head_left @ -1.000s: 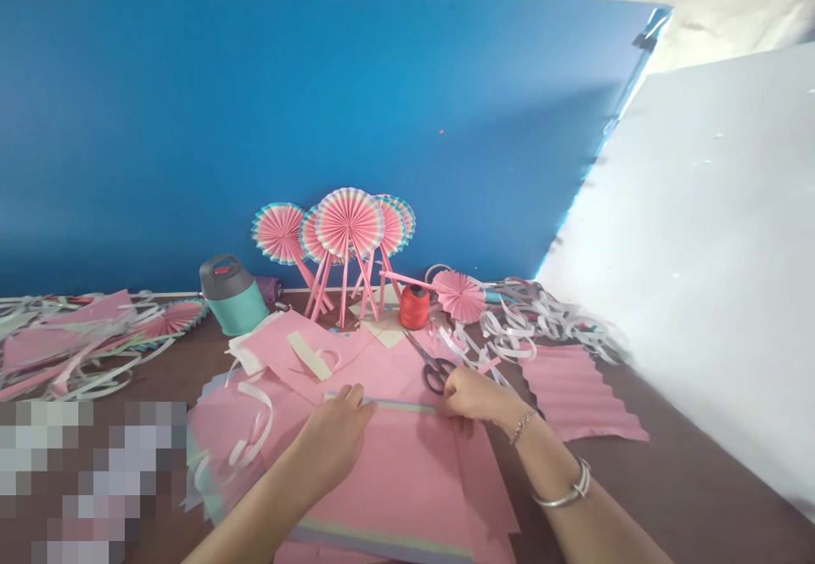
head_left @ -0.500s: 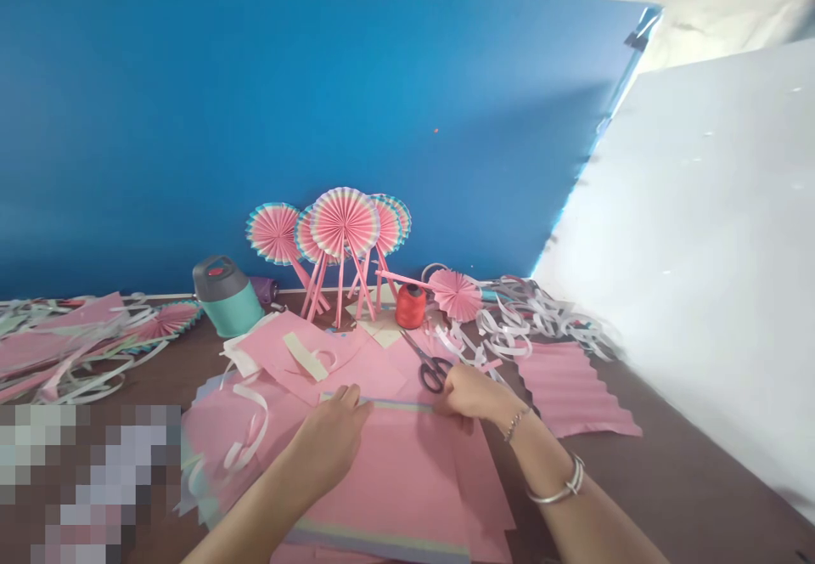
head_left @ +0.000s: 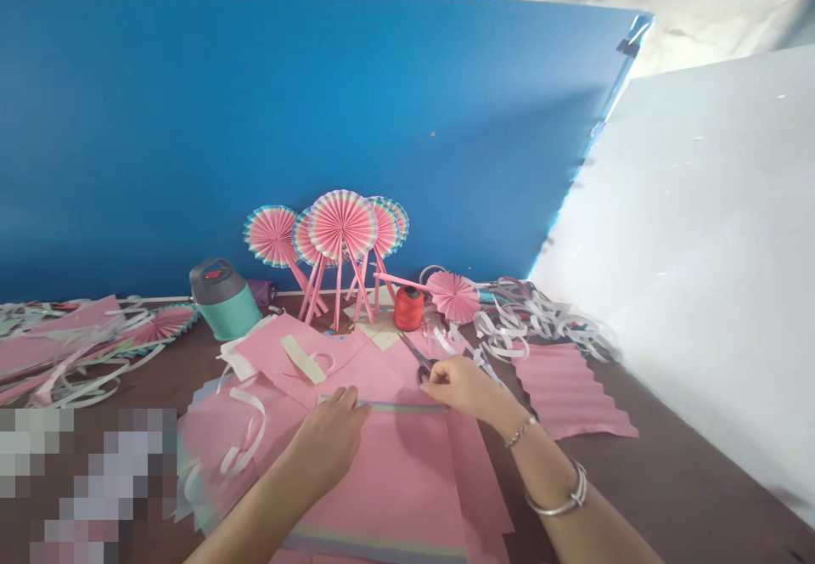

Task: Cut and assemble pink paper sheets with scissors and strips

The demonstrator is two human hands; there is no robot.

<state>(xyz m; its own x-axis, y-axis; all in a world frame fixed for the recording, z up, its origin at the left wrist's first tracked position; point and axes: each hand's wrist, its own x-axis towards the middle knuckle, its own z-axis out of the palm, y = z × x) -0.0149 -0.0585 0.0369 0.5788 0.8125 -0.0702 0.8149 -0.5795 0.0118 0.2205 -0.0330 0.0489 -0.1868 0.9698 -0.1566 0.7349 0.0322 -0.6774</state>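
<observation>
A sheet of pink paper point(head_left: 395, 479) with pastel striped edges lies before me on other pink sheets. At its far edge, which shows a narrow striped band, my left hand point(head_left: 331, 437) presses down with bent fingers, thumb towards the right. My right hand point(head_left: 468, 390) is over the right end of that band, its fingers pinched together; whether anything is between them is hidden. Just beyond its fingertips lie black-handled scissors point(head_left: 415, 348), their handles partly covered by the hand. A pale paper strip point(head_left: 303, 360) rests on the pink sheets farther back.
Several pink pleated paper fans point(head_left: 342, 226) on sticks stand against the blue partition point(head_left: 331, 88). A red thread spool point(head_left: 408, 309), a teal lidded flask point(head_left: 226, 305) and curled white strips point(head_left: 541, 313) lie along the back. A pleated pink sheet point(head_left: 573, 390) is at right.
My right hand has lifted slightly from the paper's edge and shifted up and left, covering more of the scissors' handles. My left hand stays at the far edge.
</observation>
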